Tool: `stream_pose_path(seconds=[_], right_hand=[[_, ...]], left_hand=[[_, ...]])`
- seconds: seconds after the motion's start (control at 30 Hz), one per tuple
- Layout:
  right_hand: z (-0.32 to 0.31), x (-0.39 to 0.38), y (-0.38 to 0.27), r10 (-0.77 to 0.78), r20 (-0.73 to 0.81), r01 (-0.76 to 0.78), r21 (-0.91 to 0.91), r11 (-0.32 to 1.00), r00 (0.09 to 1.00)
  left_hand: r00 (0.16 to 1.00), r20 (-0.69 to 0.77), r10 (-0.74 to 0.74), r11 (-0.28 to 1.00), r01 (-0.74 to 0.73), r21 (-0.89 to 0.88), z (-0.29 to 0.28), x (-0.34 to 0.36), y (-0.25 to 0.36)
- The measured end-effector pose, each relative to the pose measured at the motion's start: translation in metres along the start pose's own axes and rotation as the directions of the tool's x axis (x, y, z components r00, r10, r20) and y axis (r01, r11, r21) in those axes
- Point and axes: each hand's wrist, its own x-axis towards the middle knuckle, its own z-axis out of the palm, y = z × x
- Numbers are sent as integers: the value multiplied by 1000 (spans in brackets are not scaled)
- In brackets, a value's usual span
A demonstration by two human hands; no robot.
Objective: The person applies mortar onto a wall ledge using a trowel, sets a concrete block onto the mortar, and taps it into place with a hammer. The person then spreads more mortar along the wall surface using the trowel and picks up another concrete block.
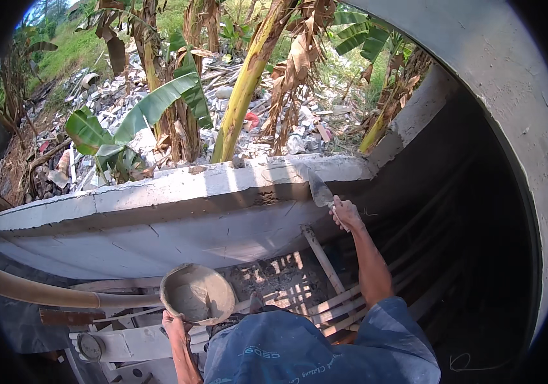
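Observation:
My right hand [345,214] is closed round the handle of a trowel [318,187]. Its pointed metal blade lies against the upper edge of a low wall [216,182], where a darker grey band of mortar [203,206] runs below the pale top. Close to my body, my left hand [174,325] grips the near left rim of a round, mortar-stained bucket [224,296]. Wet grey mortar [192,301] sits inside it, with a hollow at one side. The left fingers are partly hidden by the bucket.
Bamboo poles [43,289] and planks [126,342] lie below me, with a round container [90,345] on them. A wooden prop [323,259] leans against the wall. Beyond stand banana plants [248,83] and white rubble [117,93]. A concrete edge [511,70] curves overhead at right.

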Motion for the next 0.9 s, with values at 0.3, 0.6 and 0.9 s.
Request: stream_pose_path(seconds=[0.3,0.6,0.9], right_hand=[[-24,-49,-66,-168,-234,32,-493,869,958],[-17,-9,-114,-159,-11,102,-723,683,987],[-42,16,-54,-107,-152,4,-559,829,983]], left_hand=[[997,-80,-17,1000,18,9,-19,6,-9],[998,-57,27,999,-28,-27,-23,10,-19],[993,-112,-40,999,41,5,-26,0,-21]])
